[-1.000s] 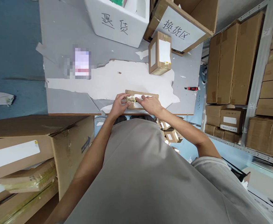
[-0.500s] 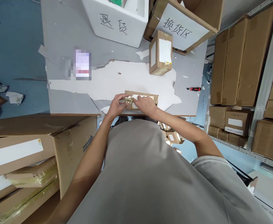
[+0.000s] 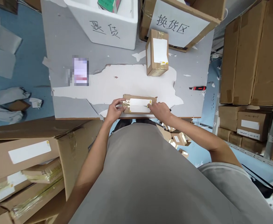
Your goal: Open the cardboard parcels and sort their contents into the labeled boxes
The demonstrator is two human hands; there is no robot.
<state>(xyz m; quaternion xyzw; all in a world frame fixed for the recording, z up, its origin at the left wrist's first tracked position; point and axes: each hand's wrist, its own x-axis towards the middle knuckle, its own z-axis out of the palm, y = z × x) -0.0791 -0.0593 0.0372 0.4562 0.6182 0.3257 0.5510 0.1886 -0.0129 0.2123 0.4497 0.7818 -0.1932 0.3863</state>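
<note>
A small flat cardboard box point(image 3: 139, 105) with a white label lies at the table's near edge, directly before my body. My left hand point(image 3: 115, 110) grips its left end, where shiny tape is bunched, with the fingers curled over the corner. At the opposite end my right hand point(image 3: 161, 111) holds the box, its fingertips pressing by the label's right edge. The underside of the box is hidden. Farther back stands a taller cardboard box point(image 3: 157, 53) with white labels.
At the back are a white foam bin point(image 3: 113, 32) and a large open carton point(image 3: 180, 26), both with handwritten characters. A red-black utility knife point(image 3: 198, 88) lies at right. Packed cartons fill an open box point(image 3: 77, 146) at lower left. Shelves of cartons point(image 3: 248, 62) stand right.
My right hand has slid rightward over the label to the box's right end, uncovering the label. My left hand stays at the left end. The view has shifted slightly.
</note>
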